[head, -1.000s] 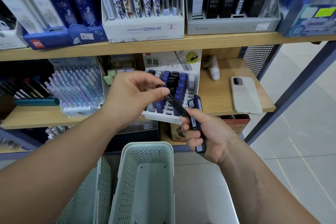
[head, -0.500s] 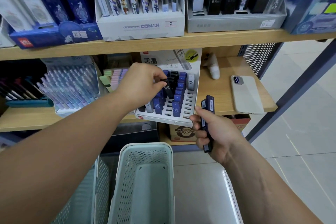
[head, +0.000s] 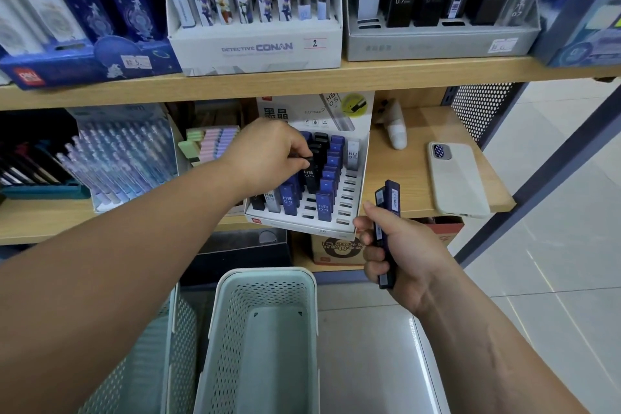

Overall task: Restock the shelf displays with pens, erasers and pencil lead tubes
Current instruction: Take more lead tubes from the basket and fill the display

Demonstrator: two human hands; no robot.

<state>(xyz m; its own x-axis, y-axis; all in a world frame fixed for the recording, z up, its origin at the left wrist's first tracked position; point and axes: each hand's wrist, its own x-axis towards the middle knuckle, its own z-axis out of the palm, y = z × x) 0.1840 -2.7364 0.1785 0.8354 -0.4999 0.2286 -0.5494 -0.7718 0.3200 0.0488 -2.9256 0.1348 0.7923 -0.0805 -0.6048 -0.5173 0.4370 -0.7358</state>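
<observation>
A white slotted display box (head: pixel 302 227) of pencil lead tubes stands on the middle shelf, holding black, blue and clear HB 0.5 tubes. My left hand (head: pixel 268 155) reaches over it and pinches the top of a black lead tube (head: pixel 309 175) that stands in a slot in the middle rows. My right hand (head: pixel 400 252) hovers in front of the box's right corner and grips two dark blue lead tubes (head: pixel 386 228) upright. Several slots at the front right of the box are bare.
A phone in a pale case (head: pixel 457 178) and a small white object (head: pixel 396 131) lie on the shelf to the right. Pastel erasers (head: pixel 208 144) and a pen display (head: pixel 124 158) stand to the left. A mint perforated basket (head: pixel 265 329) sits below my arms.
My left hand took a black tube from my right hand, carried it up to the display box and lowered it into a slot. My right hand stayed with two tubes.
</observation>
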